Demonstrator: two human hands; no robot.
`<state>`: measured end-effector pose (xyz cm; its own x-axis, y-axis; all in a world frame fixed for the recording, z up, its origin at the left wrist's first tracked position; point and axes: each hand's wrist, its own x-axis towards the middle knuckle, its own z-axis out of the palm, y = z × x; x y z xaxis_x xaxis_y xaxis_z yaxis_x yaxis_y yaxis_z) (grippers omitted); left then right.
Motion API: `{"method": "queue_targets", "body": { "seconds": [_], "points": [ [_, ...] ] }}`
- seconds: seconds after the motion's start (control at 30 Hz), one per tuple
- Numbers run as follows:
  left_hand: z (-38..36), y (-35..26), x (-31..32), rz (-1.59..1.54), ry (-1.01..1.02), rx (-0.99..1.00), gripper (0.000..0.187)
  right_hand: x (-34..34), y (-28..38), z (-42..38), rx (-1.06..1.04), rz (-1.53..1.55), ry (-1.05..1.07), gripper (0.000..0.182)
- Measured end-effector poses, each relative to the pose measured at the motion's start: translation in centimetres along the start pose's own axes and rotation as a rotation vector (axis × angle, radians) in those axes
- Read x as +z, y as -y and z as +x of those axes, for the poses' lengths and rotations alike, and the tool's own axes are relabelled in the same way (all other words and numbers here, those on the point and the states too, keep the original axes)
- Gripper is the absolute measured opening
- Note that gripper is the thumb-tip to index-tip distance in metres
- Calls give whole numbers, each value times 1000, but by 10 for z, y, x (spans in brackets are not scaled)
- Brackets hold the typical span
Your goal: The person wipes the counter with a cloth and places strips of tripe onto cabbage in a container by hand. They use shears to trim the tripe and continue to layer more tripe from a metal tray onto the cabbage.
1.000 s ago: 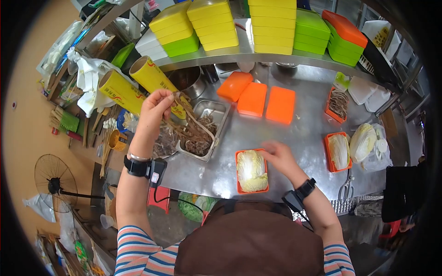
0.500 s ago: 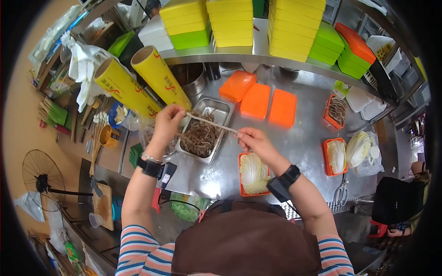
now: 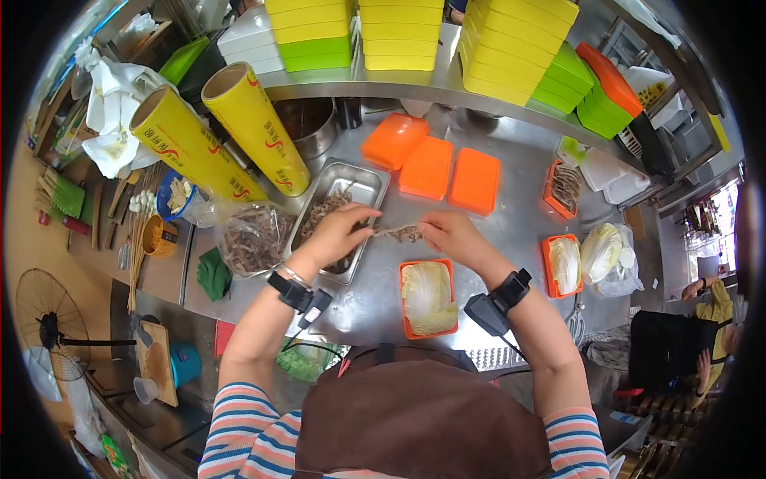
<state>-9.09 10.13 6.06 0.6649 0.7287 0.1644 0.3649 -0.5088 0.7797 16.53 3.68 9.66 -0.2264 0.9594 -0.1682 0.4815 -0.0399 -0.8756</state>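
Observation:
Between my two hands hangs a small bunch of thin grey-brown strips (image 3: 403, 233) of some food. My right hand (image 3: 453, 239) pinches its right end. My left hand (image 3: 339, 233) holds the other end between thumb and fingers, above the rim of a steel pan (image 3: 369, 185). More brown strips (image 3: 329, 209) lie in that pan, partly hidden by my left hand. Below my hands stands an orange tray (image 3: 405, 319) holding a piece of napa cabbage (image 3: 427, 295). A clear plastic bag (image 3: 254, 239) of similar brown strips lies left of the pan.
Several orange boxes (image 3: 427, 169) lie behind my right hand. Yellow film rolls (image 3: 255, 132) stand at back left. Another cabbage tray (image 3: 563, 267), a strip-filled tray (image 3: 563, 189) and scissors (image 3: 574, 321) are on the right. Stacked containers (image 3: 511, 56) line the shelf. Another person (image 3: 678, 351) is at far right.
My hands have come closer together, the left moving right and down. One long strip was stretched between them; now a short bunch hangs there. The view has shifted, showing more of the bag.

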Motion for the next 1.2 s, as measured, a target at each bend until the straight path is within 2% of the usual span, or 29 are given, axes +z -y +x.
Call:
{"method": "queue_targets", "body": {
  "seconds": [0.1, 0.17, 0.27, 0.33, 0.37, 0.43, 0.53, 0.57, 0.6, 0.63, 0.67, 0.73, 0.8, 0.87, 0.97, 1.07, 1.2],
  "points": [
    [13, -12, 30, -73, -38, 129, 31, -4, 7, 0, 3, -49, 12, 19],
    [15, -15, 43, -196, -58, -55, 23, -11, 13, -6, 17, -27, 23, 19],
    [5, -20, 41, -282, -52, -141, 16, -24, 21, -24, 41, 65, -33, 17],
    [-2, -20, 38, -256, -21, -118, 15, -30, 23, -37, 49, -165, 20, 13],
    [-5, -25, 35, -235, 8, -112, 14, -31, 19, -43, 60, -159, 16, 13],
    [-9, -40, 31, -171, 43, -58, 12, -32, 11, -56, -173, -458, 0, 13],
    [-20, -65, 35, -188, 102, -40, 12, -36, 4, -82, -184, -548, 23, 11],
    [-26, -64, 42, -198, 93, 22, 12, -37, -1, -89, -179, -545, 22, 11],
    [-32, -66, 48, -199, 99, 20, 12, -36, -6, -97, -101, -380, 51, 11],
    [-38, -69, 54, -248, 131, -25, 11, -35, -12, -103, -24, -214, 79, 12],
    [-44, -71, 59, -296, 162, -71, 11, -32, -25, -105, -22, -211, 78, 12],
    [-52, -58, 81, -371, 160, -123, 11, -18, -65, -103, 136, 248, 75, 13],
    [-55, -40, 103, -716, 48, -532, 13, 3, -103, -93, 135, 286, -1, 13],
    [-53, -28, 114, -728, 20, -532, 14, 16, -116, -84, 137, 324, -72, 13],
    [-48, -20, 121, -726, -130, -533, 14, 27, -122, -72, 198, 400, -145, 13],
    [-44, -14, 131, -707, -244, -534, 13, 32, -127, -62, 151, 377, -258, 13],
    [-42, -8, 142, -602, -220, -568, 11, 34, -125, -59, 57, 41, -347, 12]
  ]
}}
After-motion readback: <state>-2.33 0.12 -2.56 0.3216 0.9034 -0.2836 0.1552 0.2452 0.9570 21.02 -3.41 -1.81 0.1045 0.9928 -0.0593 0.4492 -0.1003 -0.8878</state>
